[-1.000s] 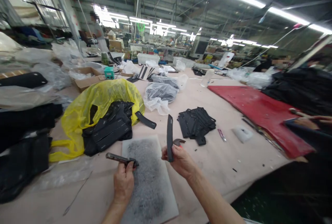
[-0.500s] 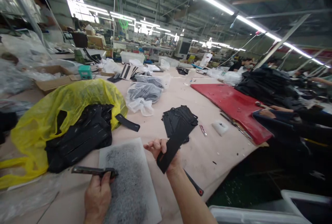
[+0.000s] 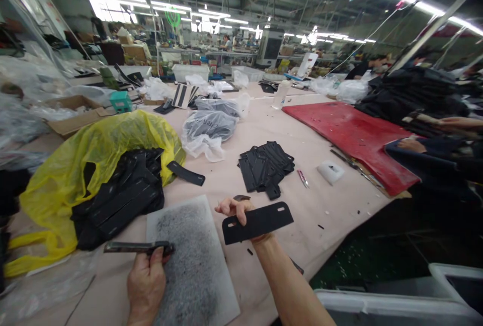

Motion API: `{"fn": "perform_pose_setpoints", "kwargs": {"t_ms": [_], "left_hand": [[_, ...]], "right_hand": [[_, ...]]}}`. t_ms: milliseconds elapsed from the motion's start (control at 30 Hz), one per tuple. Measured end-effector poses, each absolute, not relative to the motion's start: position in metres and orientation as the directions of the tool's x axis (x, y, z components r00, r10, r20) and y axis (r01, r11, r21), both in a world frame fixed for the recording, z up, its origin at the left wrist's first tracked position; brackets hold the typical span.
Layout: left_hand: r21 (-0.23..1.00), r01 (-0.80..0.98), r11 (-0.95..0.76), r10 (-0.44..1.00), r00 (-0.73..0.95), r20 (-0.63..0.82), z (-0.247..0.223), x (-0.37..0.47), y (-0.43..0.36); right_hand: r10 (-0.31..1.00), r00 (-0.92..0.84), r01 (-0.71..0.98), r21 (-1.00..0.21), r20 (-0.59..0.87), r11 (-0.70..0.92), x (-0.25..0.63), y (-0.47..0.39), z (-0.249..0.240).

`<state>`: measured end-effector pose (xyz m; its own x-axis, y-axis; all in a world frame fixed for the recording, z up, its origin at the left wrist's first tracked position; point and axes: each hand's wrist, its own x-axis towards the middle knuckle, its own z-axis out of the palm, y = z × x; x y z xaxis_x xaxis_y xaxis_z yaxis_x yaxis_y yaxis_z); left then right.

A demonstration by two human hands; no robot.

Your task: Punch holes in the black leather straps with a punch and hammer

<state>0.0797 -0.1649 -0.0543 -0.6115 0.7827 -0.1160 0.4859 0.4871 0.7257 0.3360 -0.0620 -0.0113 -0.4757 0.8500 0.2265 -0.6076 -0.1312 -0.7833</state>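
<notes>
My left hand (image 3: pixel 146 283) grips a dark, bar-shaped tool (image 3: pixel 128 247) above the left side of a white board (image 3: pixel 222 286) smudged with black. To the right of the board, my right hand (image 3: pixel 237 210) holds a flat black strip (image 3: pixel 260 221) with a slot near each end, pinched between thumb and fingers. A small brownish curved thing (image 3: pixel 241 197) shows behind those fingers; its kind is unclear. Beyond the hand lies a loose pile of similar black pieces (image 3: pixel 264 165). The end of a dark handle (image 3: pixel 297 265) pokes out beside my right forearm, mostly hidden.
A yellow plastic bag (image 3: pixel 139 130) with black pieces (image 3: pixel 121 195) sits at left, near a single black strip (image 3: pixel 186 173). Clear-bagged goods (image 3: pixel 211 130), a small red tool (image 3: pixel 302 179), a white block (image 3: pixel 330 171) and a red board (image 3: pixel 347 135) lie beyond. A co-worker's hand (image 3: pixel 413 144) is at right.
My right hand has turned the black strip from slanting away to lying crosswise, showing both slots. The left hand and its tool have barely moved. The view has shifted slightly.
</notes>
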Motion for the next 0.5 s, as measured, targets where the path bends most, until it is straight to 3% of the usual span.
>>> {"fn": "perform_pose_setpoints", "kwargs": {"t_ms": [500], "left_hand": [[0.638,0.526,0.563,0.762,-0.630,-0.154,-0.054,0.077,-0.161]], "right_hand": [[0.794,-0.556,-0.596,-0.784,0.245,-0.175,0.356,-0.053,-0.024]]}}
